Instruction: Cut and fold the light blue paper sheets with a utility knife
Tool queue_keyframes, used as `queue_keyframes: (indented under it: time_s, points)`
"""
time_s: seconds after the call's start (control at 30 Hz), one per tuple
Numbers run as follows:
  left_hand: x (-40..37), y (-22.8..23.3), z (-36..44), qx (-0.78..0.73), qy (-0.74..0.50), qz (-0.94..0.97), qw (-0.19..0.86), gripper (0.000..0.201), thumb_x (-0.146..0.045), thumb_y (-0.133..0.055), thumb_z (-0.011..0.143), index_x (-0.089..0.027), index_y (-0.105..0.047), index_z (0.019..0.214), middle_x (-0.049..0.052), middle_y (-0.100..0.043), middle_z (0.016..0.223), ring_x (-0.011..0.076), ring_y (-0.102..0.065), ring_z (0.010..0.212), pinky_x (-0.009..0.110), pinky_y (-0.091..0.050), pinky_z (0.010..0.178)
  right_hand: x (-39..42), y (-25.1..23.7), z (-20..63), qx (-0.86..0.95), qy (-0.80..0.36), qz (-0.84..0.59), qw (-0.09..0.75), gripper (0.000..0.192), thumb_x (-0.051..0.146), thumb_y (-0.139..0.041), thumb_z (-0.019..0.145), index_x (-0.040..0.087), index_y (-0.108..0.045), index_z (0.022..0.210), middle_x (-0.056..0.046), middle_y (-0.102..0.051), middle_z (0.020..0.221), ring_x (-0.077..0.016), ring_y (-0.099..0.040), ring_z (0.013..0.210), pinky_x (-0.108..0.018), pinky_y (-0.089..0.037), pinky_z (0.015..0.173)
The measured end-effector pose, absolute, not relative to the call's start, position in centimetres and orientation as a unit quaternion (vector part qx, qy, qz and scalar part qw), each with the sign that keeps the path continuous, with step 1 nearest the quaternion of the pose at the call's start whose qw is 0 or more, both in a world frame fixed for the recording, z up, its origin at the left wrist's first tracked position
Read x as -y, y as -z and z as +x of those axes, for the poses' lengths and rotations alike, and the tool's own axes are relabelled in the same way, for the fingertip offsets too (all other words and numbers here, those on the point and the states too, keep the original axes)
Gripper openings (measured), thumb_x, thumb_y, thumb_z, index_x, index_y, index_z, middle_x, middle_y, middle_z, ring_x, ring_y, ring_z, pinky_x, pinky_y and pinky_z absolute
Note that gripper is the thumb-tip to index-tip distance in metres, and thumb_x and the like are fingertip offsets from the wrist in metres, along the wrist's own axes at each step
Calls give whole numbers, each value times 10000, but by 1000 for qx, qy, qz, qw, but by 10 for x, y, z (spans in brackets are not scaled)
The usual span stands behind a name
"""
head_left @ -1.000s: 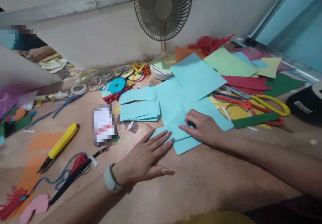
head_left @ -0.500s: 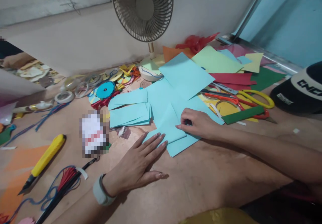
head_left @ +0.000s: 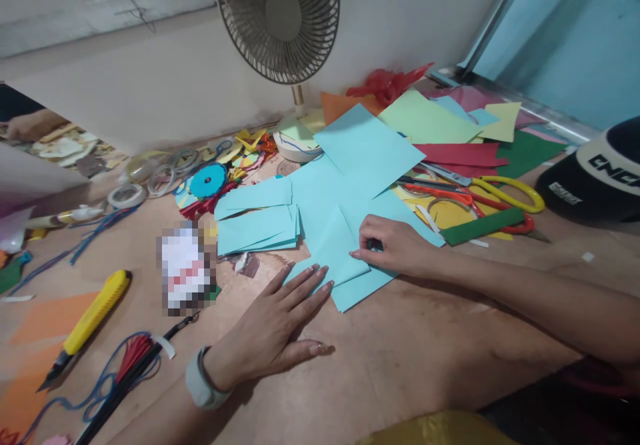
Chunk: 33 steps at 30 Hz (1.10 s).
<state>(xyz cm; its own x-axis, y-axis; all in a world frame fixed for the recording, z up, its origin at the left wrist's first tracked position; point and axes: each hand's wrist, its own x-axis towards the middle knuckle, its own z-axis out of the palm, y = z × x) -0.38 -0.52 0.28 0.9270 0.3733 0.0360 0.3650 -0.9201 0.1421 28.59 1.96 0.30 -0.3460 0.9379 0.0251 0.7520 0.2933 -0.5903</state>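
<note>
A folded sheet of light blue paper (head_left: 336, 248) lies on other light blue sheets, its upper flap rising to a point. Flat on its lower left corner rests my left hand (head_left: 280, 318), fingers stretched and thumb apart on the tabletop. My right hand (head_left: 393, 245) is curled at the right edge of the same paper, with fingertips and thumb together against it. Left of the folded sheet is a stack of cut light blue pieces (head_left: 257, 228). Another light blue sheet (head_left: 370, 148) lies beyond, overlapping the others.
Scissors (head_left: 507, 194) and a green strip (head_left: 483, 226) lie to the right, near a black-and-white container (head_left: 595, 178). At left are a yellow cutter knife (head_left: 97, 312), tape rolls (head_left: 127, 196) and cords. A fan (head_left: 280, 25) stands behind. Another person's hand (head_left: 35, 125) shows far left.
The view has shifted very slightly. Both my hands and the folded paper look the same as before.
</note>
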Motion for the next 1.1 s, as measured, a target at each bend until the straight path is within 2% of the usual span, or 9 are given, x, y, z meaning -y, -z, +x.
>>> queue_keyframes:
  time_s: [0.27,0.37,0.43,0.5,0.6,0.7,0.83,1.1]
  points:
    - [5,-3,-3,-187,-31,980,57,850,-671,-415,966,-193,-110,1600,113,-248,1617,280,-219,1503,501,-59,1235,-20,2,288,799,-208,-522,215,204,348,-663,879,195,-601,760,-15,-604,855,-138,-561,726,-271,-402,638]
    - [5,-4,-3,-187,-33,980,58,847,-670,-415,966,-202,-105,1601,112,-254,1616,282,-234,1499,502,-65,1235,-9,3,284,831,-124,-477,258,196,366,-594,933,180,-642,895,-72,-667,954,-188,-614,866,-314,-461,729]
    - [6,-3,-3,-186,-37,980,55,858,-675,-417,963,-195,-101,1602,119,-248,1617,285,-238,1497,501,-58,1235,7,4,279,880,-38,-396,258,314,402,-519,978,142,-646,1101,-141,-681,1154,-245,-598,1094,-381,-457,869]
    - [6,-3,-4,-185,-41,980,55,870,-678,-419,961,-187,-94,1602,121,-247,1617,286,-240,1496,499,-49,1235,25,6,273,921,18,-332,203,522,486,-457,994,79,-560,1305,-199,-593,1364,-293,-495,1290,-436,-422,952]
    - [6,-3,-4,-186,-36,980,67,872,-673,-424,961,-188,-89,1603,116,-257,1615,292,-252,1491,499,-61,1236,48,11,270,928,32,-350,125,742,629,-476,933,60,-479,1409,-250,-414,1521,-353,-351,1412,-502,-378,1007]
    - [5,-4,-2,-190,-29,978,77,870,-675,-424,960,-196,-89,1604,116,-258,1614,294,-268,1485,503,-70,1237,57,15,275,918,28,-381,109,816,700,-491,883,95,-476,1430,-268,-318,1566,-378,-266,1456,-540,-327,1053]
    - [4,-5,-2,-192,-34,977,87,863,-677,-424,958,-222,-80,1605,104,-273,1611,297,-290,1476,517,-80,1235,57,18,286,909,18,-395,129,822,723,-443,888,101,-490,1423,-262,-318,1569,-376,-210,1478,-550,-298,1080]
    - [5,-7,-1,-190,-36,977,91,869,-668,-449,953,-220,-89,1605,108,-286,1606,315,-308,1467,533,-107,1231,56,17,295,910,19,-392,131,780,692,-442,908,107,-499,1421,-276,-338,1553,-390,-219,1475,-560,-323,1056]
